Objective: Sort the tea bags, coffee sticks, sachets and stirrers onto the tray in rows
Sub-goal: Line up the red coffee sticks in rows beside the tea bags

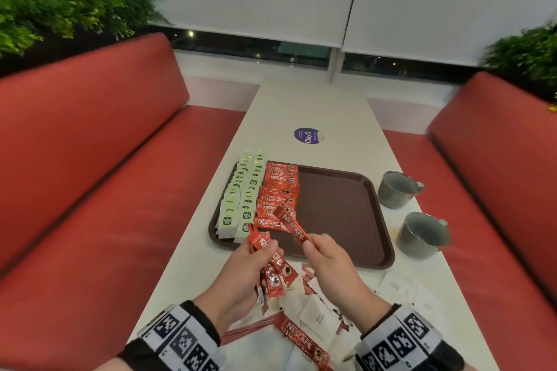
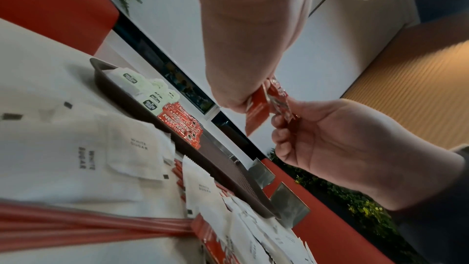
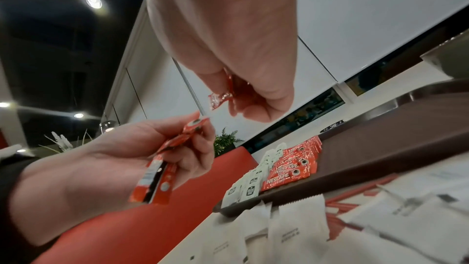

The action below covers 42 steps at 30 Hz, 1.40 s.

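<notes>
My left hand [image 1: 259, 259] grips a bundle of red coffee sticks [image 1: 272, 272] just in front of the brown tray [image 1: 340, 214]. My right hand [image 1: 308, 243] pinches the near end of a single coffee stick [image 1: 290, 223], held slanted over the tray's near left part. Two rows of green-and-white tea bags [image 1: 241, 199] fill the tray's left side, with a row of coffee sticks [image 1: 278, 190] beside them. In the right wrist view the pinched stick's end [image 3: 220, 98] shows under my fingers, and the bundle [image 3: 162, 170] sits in my left hand [image 3: 198, 148].
White sugar sachets [image 1: 319, 316], red stirrers [image 1: 250, 331] and a loose coffee stick [image 1: 298, 337] lie on the table near me. Two grey mugs [image 1: 394, 190] [image 1: 422, 235] stand right of the tray. The tray's right half is bare. Red benches flank the narrow table.
</notes>
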### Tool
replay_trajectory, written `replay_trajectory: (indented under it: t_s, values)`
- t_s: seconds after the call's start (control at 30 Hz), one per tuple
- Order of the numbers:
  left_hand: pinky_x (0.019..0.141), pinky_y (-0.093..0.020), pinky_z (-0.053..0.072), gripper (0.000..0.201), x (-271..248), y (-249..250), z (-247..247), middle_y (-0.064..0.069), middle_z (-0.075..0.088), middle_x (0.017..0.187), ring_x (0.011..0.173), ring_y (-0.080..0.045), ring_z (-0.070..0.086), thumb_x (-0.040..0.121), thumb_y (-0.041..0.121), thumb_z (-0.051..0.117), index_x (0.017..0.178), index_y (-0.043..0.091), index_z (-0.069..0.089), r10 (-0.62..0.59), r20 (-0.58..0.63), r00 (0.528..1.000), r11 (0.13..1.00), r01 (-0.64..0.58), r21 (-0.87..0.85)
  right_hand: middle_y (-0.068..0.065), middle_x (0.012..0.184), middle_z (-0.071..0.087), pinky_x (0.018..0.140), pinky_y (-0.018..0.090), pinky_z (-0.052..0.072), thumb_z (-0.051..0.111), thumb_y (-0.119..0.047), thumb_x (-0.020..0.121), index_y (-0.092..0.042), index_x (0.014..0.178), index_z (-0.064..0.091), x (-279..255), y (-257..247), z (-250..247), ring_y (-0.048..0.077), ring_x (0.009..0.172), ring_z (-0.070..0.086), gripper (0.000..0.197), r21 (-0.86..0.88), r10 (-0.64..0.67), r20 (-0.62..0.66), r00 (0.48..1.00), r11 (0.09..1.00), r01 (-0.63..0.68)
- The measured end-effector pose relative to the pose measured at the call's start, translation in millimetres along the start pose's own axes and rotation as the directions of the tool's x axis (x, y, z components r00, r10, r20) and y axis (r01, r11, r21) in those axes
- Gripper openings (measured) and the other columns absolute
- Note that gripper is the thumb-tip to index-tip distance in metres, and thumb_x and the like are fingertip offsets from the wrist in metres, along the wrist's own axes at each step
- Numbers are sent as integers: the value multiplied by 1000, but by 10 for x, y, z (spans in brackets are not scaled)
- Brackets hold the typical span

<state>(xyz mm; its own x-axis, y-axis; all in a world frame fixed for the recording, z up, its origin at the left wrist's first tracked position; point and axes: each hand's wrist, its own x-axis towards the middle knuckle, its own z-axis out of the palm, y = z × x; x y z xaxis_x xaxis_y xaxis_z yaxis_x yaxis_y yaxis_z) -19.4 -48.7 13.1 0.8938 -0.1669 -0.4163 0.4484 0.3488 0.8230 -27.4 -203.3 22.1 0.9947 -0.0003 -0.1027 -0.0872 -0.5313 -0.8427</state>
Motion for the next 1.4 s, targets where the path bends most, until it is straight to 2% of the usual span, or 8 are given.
replay_trajectory:
  t_s: [0.2,0.4,0.57,0.83,1.07,1.17,1.27,1.4]
  values:
    - [79,-42,54,17,75,44,-359,-14,74,96,89,-29,70,94,13,55,110,17,62,-85,-96,992,983,67,-170,-3,81,64,57,17,41,57,-17,93,-19,90,70,471,50,-113,10,71,55,13,-56,73,-33,997,996,-75]
    - [59,-35,48,10,71,120,-694,-5,69,60,57,-21,67,92,14,60,101,12,60,-92,-227,970,983,52,-177,-1,83,66,69,24,45,69,-14,84,-15,79,66,1092,185,159,14,80,60,6,-215,215,-22,976,953,-215]
    - [65,-38,51,17,59,98,-905,-7,69,64,67,-25,65,89,13,63,106,11,60,-96,-270,958,976,38,-213,2,100,66,92,31,50,66,-18,86,-16,86,62,1385,178,329,19,98,62,4,-472,333,82,939,843,-258]
    - [71,-41,54,13,25,180,-925,-11,70,81,75,-27,67,91,11,61,104,10,61,-97,-259,961,976,42,-212,6,105,66,89,31,51,52,-16,95,-12,99,63,1429,143,439,23,98,62,13,-639,224,59,973,757,-136]
    - [87,-47,53,16,83,216,-863,-14,71,92,84,-29,68,90,12,62,105,9,61,-64,-250,966,981,15,-191,2,101,60,78,31,50,57,-25,91,-16,99,57,1325,64,471,20,90,59,12,-559,109,-5,994,824,-93]
    - [88,-48,53,19,113,211,-824,-14,72,98,88,-29,69,91,11,61,110,11,62,-35,-235,971,980,-13,-199,-3,79,61,64,24,44,55,-35,94,-20,79,59,1023,-186,484,11,73,56,21,-353,-13,146,989,934,64]
    - [80,-44,57,17,150,191,-761,-15,73,95,84,-29,71,92,9,59,108,7,62,7,-232,973,980,-52,-190,0,74,68,61,24,48,60,-42,89,-16,82,68,664,-382,517,6,62,58,28,-141,-23,359,933,987,79]
    - [63,-38,59,10,216,170,-655,-16,72,84,71,-28,70,92,9,58,101,7,60,4,-232,973,981,-48,-187,-2,69,67,55,17,46,73,-21,83,-14,82,68,537,-329,581,1,56,56,8,-49,1,358,934,999,17]
